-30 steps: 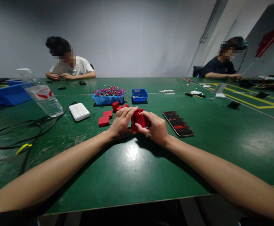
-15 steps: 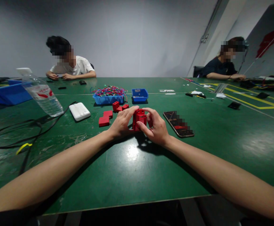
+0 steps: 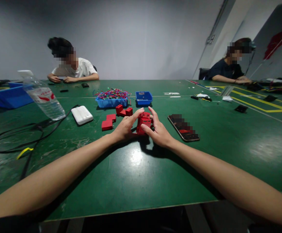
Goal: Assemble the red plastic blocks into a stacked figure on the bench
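Note:
Between my two hands, just above the green table point(image 3: 136, 181), a red block point(image 3: 144, 123) with small holes in its top stands upright. My left hand point(image 3: 126, 127) grips its left side, fingers behind it. My right hand point(image 3: 159, 131) has its thumb on the block's front face and its fingers along the right side. Several more red blocks point(image 3: 107, 125) lie just left of my left hand, and another red piece point(image 3: 124, 111) lies behind it.
Behind are a blue tray of coloured wires point(image 3: 113, 103) and a small blue bin point(image 3: 144, 98). A phone point(image 3: 184, 128) lies right; a white power bank point(image 3: 81, 115), a bottle point(image 3: 44, 97) and a black cable point(image 3: 12, 149) lie left. Two people sit across the table.
My right hand's fingers have straightened and moved up and slightly left along the block. The block has tilted a little. My left hand has barely moved.

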Demonstrator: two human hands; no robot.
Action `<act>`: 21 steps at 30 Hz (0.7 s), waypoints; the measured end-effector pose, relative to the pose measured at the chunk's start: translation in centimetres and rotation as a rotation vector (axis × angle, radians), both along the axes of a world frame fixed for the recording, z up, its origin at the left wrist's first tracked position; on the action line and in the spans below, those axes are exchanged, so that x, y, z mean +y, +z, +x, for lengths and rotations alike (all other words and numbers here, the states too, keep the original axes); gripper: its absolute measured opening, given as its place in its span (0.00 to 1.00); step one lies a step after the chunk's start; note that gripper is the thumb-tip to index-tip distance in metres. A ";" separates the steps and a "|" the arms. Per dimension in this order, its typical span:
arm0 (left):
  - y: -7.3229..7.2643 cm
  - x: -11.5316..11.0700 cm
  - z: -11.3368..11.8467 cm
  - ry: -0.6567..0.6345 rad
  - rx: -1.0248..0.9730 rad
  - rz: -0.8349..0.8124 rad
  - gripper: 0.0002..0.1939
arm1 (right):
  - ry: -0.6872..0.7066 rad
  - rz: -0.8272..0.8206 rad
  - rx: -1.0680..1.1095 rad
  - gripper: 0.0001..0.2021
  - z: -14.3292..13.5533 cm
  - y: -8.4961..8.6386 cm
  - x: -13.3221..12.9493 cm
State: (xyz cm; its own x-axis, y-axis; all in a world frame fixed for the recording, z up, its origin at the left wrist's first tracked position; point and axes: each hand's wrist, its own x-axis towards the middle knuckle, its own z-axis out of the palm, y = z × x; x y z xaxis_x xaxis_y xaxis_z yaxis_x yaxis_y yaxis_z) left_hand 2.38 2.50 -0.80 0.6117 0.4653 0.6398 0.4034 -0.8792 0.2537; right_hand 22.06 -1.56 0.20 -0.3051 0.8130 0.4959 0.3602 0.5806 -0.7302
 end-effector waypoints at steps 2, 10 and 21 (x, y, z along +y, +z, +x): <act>0.0 0.1 0.0 -0.010 -0.004 -0.004 0.52 | 0.042 -0.052 -0.006 0.42 0.1 0.0 0.0; -0.3 0.3 0.1 -0.056 -0.027 -0.074 0.52 | 0.083 -0.050 0.021 0.37 -0.1 -0.1 0.2; -0.4 0.1 -0.1 -0.074 -0.021 -0.225 0.52 | 0.112 -0.071 -0.016 0.39 0.3 -0.2 0.3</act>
